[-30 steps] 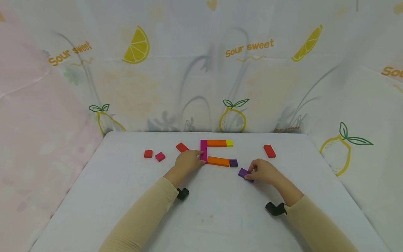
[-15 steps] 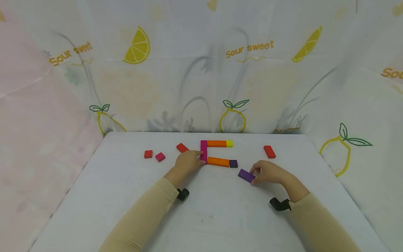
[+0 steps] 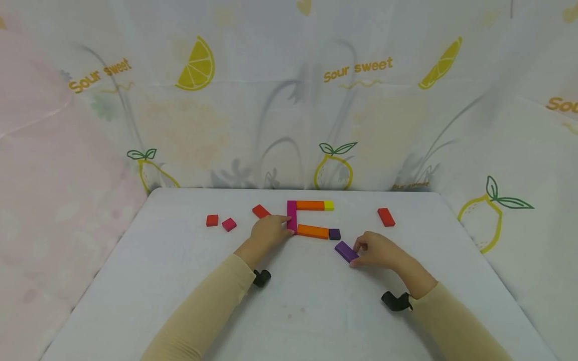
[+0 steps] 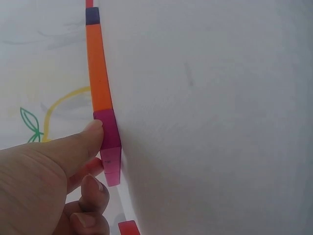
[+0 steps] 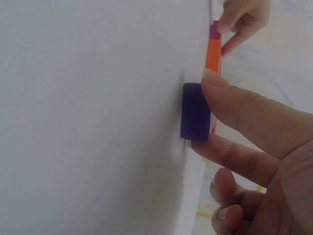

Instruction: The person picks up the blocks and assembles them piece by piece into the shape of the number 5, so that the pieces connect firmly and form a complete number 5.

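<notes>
My left hand (image 3: 268,233) holds a long magenta block (image 3: 292,225) with thumb and index finger at its left side and near end. Two orange blocks extend rightward from that block; the far orange block (image 3: 310,205) ends in a yellow block (image 3: 328,205), the near orange block (image 3: 313,231) in a small dark purple block (image 3: 334,234). Just nearer and right of these, my right hand (image 3: 377,250) pinches a longer purple block (image 3: 345,251) by its right end, between thumb and index finger. In the right wrist view this purple block (image 5: 195,112) shows its end face.
Left of the arrangement lie a red block (image 3: 260,211), a crimson block (image 3: 229,224) and a small red block (image 3: 212,220). Another red block (image 3: 386,217) is at the right, beyond my right hand. A patterned cloth (image 3: 289,115) hangs behind the white table (image 3: 298,306).
My right hand's grip has shifted to the purple block's right end, and the block has since slid left and turned slightly. The left hand and magenta block stay put.
</notes>
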The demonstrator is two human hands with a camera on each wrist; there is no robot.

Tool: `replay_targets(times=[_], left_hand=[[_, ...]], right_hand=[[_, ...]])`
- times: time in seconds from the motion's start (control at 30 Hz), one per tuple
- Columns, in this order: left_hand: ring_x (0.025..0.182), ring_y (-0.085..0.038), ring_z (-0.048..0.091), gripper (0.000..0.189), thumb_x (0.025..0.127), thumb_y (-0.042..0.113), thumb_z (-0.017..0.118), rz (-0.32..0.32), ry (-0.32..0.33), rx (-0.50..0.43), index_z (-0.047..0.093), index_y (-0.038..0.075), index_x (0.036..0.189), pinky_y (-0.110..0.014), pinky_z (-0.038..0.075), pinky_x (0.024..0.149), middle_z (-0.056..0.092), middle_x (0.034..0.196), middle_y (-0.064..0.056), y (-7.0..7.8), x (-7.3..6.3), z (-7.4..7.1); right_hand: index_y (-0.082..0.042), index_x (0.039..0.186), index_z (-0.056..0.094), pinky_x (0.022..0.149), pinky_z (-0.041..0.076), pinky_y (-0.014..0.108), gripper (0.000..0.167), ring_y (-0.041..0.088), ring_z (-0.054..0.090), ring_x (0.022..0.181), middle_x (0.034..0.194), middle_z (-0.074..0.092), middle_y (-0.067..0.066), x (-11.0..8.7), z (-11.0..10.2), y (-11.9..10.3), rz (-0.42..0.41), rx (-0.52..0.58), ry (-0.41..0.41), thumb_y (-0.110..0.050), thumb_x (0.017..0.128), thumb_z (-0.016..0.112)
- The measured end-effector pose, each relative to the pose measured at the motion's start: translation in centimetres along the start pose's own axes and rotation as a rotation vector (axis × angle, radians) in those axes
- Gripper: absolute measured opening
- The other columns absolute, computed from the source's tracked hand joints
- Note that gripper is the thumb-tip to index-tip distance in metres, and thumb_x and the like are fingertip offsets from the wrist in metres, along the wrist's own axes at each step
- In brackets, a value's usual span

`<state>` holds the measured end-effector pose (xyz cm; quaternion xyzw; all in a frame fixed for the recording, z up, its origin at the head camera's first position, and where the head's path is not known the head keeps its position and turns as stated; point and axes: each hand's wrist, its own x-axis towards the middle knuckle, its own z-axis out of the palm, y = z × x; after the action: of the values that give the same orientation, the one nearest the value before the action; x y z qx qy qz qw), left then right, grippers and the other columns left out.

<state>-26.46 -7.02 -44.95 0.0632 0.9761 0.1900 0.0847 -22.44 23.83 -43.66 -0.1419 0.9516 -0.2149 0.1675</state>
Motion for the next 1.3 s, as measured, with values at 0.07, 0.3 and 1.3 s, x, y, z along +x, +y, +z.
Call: replay_targets(times=[0.07,0.3,1.3], left_hand=[[0.126,-0.028,0.057,0.054,0.093,0.038,0.071,0.004,0.003,0.000,0.059,0.021,0.142,-0.045,0.049,0.100,0.062,0.137,-0.006,0.0,0.0,0.0],[0.125,-0.027,0.057,0.055,0.092,0.039,0.071,0.021,0.017,0.005,0.059,0.021,0.142,-0.044,0.049,0.100,0.062,0.137,-0.006,-0.1,0.0,0.2],[0.125,-0.028,0.057,0.054,0.093,0.039,0.071,0.020,0.015,0.016,0.059,0.021,0.142,-0.044,0.050,0.099,0.062,0.137,-0.007,-0.2,0.2,0.2]], right_hand=[[-0.015,0.095,0.072,0.083,0.050,0.041,0.032,0.020,0.054,0.088,0.091,0.058,0.000,0.1,0.3,-0.2,-0.008,-0.014,0.010,-0.036,0.076,0.087],[-0.015,0.099,0.072,0.077,0.047,0.037,0.035,0.019,0.052,0.085,0.089,0.056,0.001,0.0,0.3,-0.6,-0.017,-0.013,0.030,-0.037,0.076,0.088],[-0.020,0.132,0.068,0.065,0.039,0.029,0.055,0.014,0.045,0.075,0.076,0.048,-0.002,0.0,0.3,-1.0,-0.187,-0.135,0.027,-0.035,0.082,0.083]])
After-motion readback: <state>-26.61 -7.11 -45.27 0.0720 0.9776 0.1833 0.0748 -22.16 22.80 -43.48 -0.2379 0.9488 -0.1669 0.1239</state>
